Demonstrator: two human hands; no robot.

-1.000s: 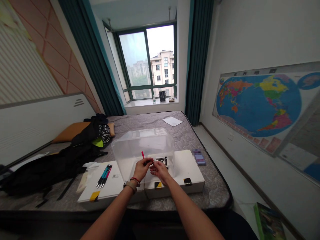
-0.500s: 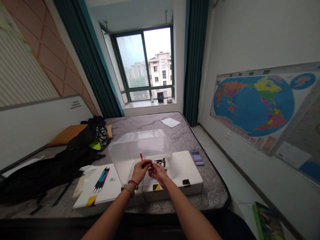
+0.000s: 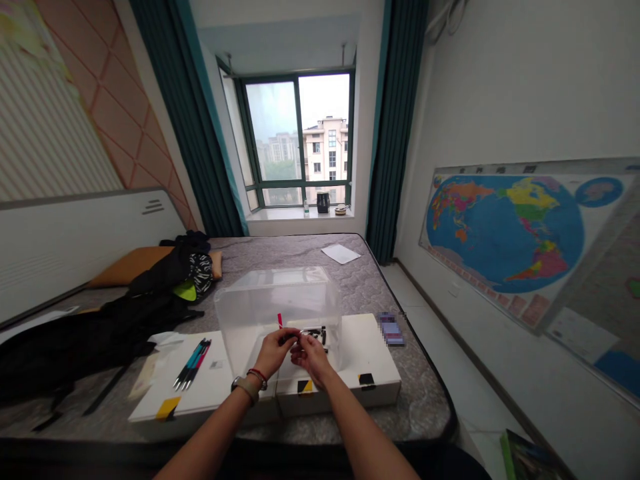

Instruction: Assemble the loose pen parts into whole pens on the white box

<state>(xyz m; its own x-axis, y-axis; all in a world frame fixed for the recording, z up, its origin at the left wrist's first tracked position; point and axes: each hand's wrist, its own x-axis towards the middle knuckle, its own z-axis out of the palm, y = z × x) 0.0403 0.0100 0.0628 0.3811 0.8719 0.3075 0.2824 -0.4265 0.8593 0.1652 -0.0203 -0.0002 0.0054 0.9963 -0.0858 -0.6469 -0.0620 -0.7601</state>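
My left hand (image 3: 276,351), with a watch and a red bracelet on its wrist, is closed on a slim red pen part (image 3: 280,321) that sticks up past the fingers. My right hand (image 3: 311,358) meets it fingertip to fingertip in a pinch; whatever sits between those fingertips is too small to make out. Both hands are at the open front of a clear plastic box (image 3: 275,297) lying on its side. Small black pen parts (image 3: 324,339) lie inside, just beyond my right hand. Assembled pens (image 3: 193,363), teal, black and red, lie in a row at the left.
Two white cartons (image 3: 360,343) with yellow-black tape carry the plastic box and pens on a grey mattress (image 3: 280,245). Dark clothing (image 3: 100,333) is heaped at the left. A sheet of paper (image 3: 341,253) lies farther back, and a blurred purple item (image 3: 392,329) at the right.
The view has tilted and shifted slightly, so the scene sits a little lower. My hands stay together at the box front, and the red part now points more upright.
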